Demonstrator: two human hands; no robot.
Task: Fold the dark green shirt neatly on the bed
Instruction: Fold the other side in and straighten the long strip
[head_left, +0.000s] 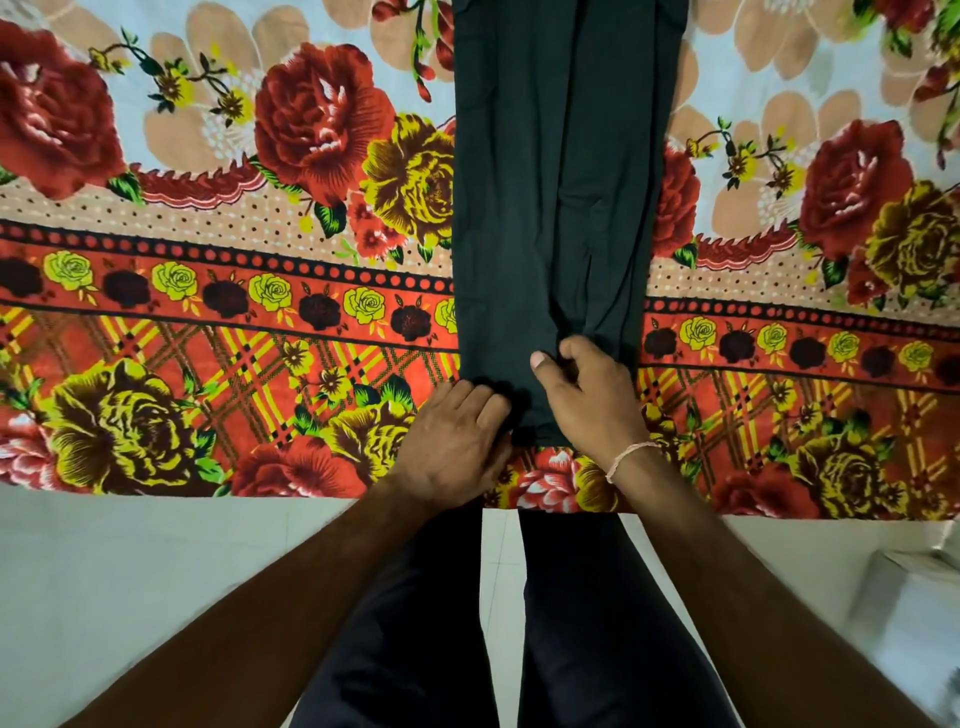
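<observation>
The dark green shirt (556, 171) lies on the bed as a long narrow strip, sides folded in, running from the top of the view down to the near edge. My left hand (452, 441) sits at the strip's near left corner, fingertips curled into the cloth there. My right hand (587, 389) is on the near end just right of centre, its fingers and thumb pinching a bunch of fabric. The near hem is partly hidden under both hands.
A floral bedsheet (234, 312) in red, yellow and white covers the bed. Its near edge runs across at about two thirds down. Below it are a pale tiled floor (130, 571) and my dark-trousered legs (597, 623).
</observation>
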